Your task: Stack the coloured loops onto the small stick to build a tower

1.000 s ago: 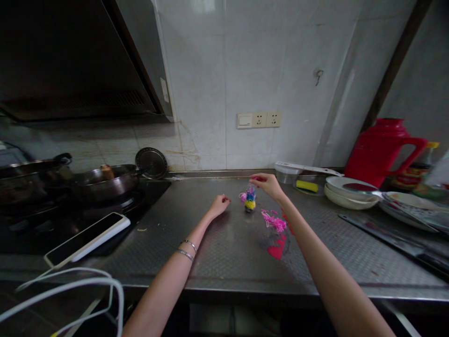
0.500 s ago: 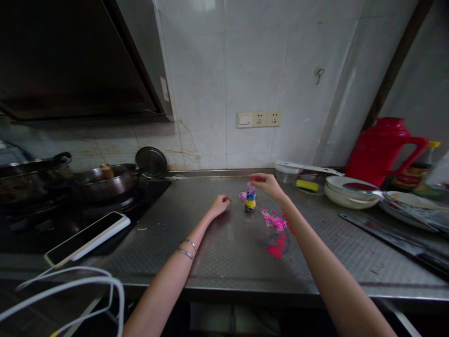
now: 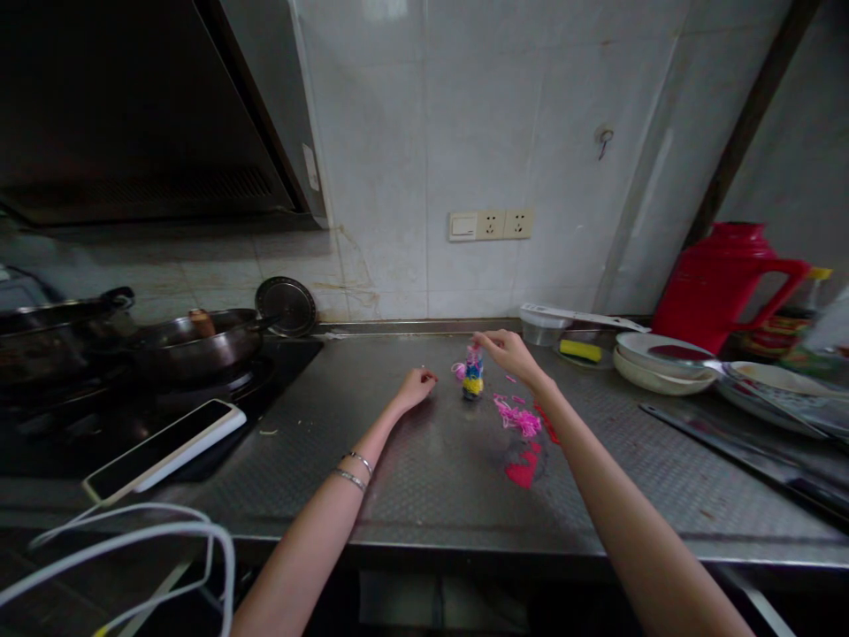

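A small clear bottle [image 3: 473, 382] stands upright on the metal counter, filled with dark, yellow, blue and pink layers. My right hand [image 3: 508, 351] is over its mouth, fingertips pinched together at the top; what they hold is too small to make out. To the bottle's left, my left hand [image 3: 416, 389] rests on the counter with curled fingers, its contents hidden. A pink clump [image 3: 458, 371] touches or lies close beside the bottle. Nearer me is a loose pile of pink strips [image 3: 518, 418]. Red pieces [image 3: 522, 471] lie in front of that pile, and more red strips [image 3: 547, 423] lie by my right forearm.
On the left are a phone-like device [image 3: 165, 451] with a white cable [image 3: 222, 548] and a pan [image 3: 199, 341] on the stove. To the right stand a plastic tub [image 3: 536, 327], a yellow sponge [image 3: 580, 352], stacked bowls [image 3: 663, 376], a long knife [image 3: 722, 451] and a red thermos [image 3: 716, 287].
My right hand has dipped slightly, its fingertips now closer to the bottle's mouth. A small pink piece shows on the counter beneath that hand. My left hand stays put.
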The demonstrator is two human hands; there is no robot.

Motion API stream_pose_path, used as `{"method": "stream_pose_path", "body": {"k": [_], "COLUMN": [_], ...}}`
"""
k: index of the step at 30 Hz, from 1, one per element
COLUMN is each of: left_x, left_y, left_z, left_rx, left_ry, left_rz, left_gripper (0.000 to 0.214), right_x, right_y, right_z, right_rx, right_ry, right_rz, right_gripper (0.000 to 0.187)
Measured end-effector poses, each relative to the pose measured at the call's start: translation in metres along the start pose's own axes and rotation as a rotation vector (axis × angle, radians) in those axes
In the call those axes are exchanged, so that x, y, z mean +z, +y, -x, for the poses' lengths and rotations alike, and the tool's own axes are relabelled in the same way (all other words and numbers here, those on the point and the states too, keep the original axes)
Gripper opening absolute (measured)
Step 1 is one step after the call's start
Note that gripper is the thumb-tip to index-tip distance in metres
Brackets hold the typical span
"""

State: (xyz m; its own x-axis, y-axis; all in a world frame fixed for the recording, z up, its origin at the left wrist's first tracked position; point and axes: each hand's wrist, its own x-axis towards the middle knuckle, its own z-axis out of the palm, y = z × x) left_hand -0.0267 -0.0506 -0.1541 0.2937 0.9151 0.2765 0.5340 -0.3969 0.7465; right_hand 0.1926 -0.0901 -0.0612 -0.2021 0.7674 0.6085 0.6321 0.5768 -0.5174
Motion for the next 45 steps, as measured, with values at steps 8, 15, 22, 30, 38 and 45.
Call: {"method": "stream_pose_path", "body": {"k": [8, 15, 22, 30, 38, 45], "left_x": [0.000, 0.000, 0.000, 0.001, 0.004, 0.004], "left_y": [0.000, 0.003, 0.002, -0.002, -0.002, 0.003], "left_z": [0.001, 0.003, 0.003, 0.001, 0.002, 0.003], "left_rx": [0.007, -0.025, -0.030, -0.011, -0.002, -0.007], "left_ry": [-0.011, -0.022, -0.012, 0.019, 0.014, -0.014], "left_rz": [0.001, 0.002, -0.007, -0.043, -0.040, -0.015], "left_gripper": [0.025, 0.025, 0.026, 0.028, 0.030, 0.031], "right_x": [-0.004, 0.000, -0.002, -0.019, -0.005, 0.016], "right_y": [-0.012, -0.014, -0.024, 0.019, 0.114, 0.133], "right_z": [0.000, -0.001, -0.006, -0.008, 0.022, 0.032], "right_rx": [0.020, -0.040, -0.049, 0.078, 0.315, 0.372], "right_ry": [-0.103, -0.199, -0.195, 0.181, -0.151, -0.225], "right_rz": [0.280, 0.454, 0.345, 0.155, 0.443, 0.499], "right_gripper": [0.058, 0.044, 0.041, 0.033, 0.026, 0.027]}}
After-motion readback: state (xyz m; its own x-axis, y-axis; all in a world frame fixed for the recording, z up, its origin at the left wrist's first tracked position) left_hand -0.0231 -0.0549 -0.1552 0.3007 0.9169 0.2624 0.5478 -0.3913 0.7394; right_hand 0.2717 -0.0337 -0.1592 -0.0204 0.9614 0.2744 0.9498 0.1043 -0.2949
